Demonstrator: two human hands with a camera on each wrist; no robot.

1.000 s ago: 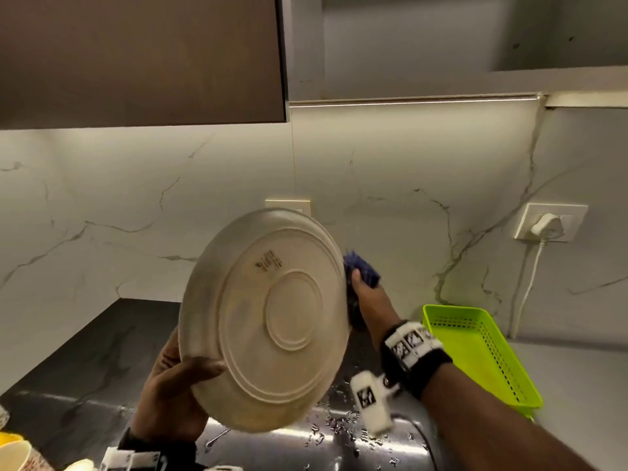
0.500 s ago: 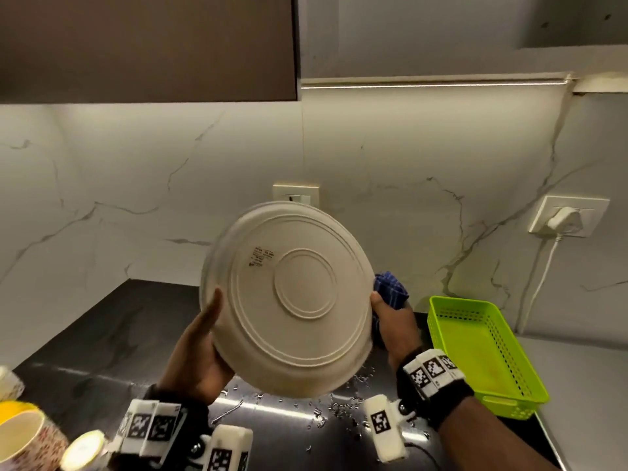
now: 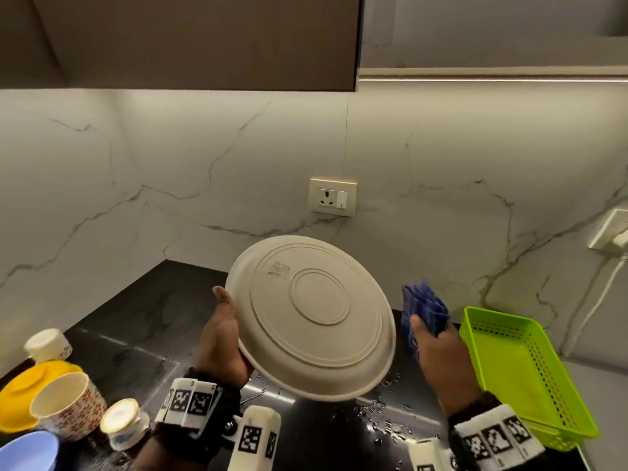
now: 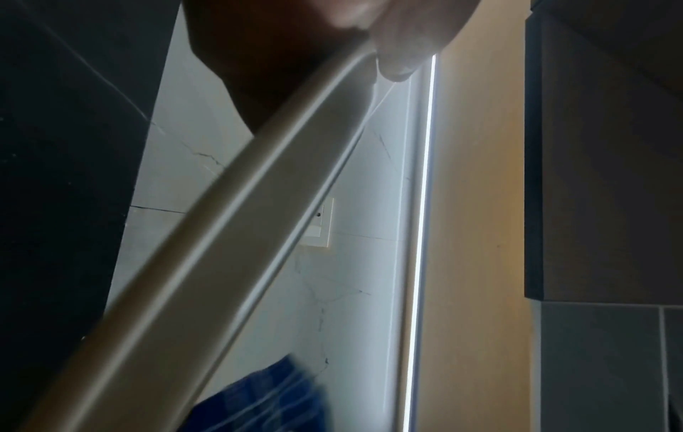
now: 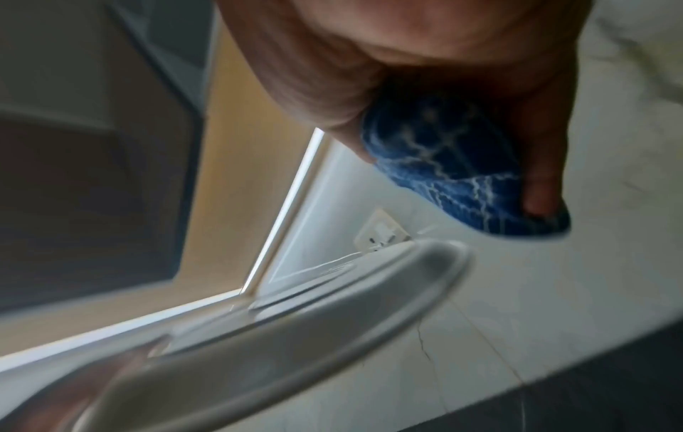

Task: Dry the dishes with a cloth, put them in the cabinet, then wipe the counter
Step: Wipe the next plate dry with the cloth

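Observation:
A cream plate [image 3: 311, 316] is held tilted above the black counter [image 3: 136, 311], its underside facing me. My left hand [image 3: 222, 338] grips its left rim, thumb along the edge; the rim [image 4: 207, 233] crosses the left wrist view as a blurred band. My right hand [image 3: 438, 348] holds a bunched blue checked cloth [image 3: 423, 307] just right of the plate, a small gap apart. In the right wrist view the fingers wrap the cloth [image 5: 454, 163] above the plate's rim [image 5: 295, 336]. The brown wall cabinet [image 3: 190, 39] hangs overhead at upper left, door closed.
At the lower left stand a yellow bowl [image 3: 20, 396], a patterned mug [image 3: 68, 406], two small white cups [image 3: 49, 345] and a blue dish [image 3: 27, 453]. A lime green basket [image 3: 520, 375] sits at the right. Water drops [image 3: 377, 413] lie on the counter. Wall sockets [image 3: 333, 197] are behind.
The plate came lower and tilted flatter. My right hand with the cloth moved off the plate's right edge and now stands apart. My left hand shifted to the left rim.

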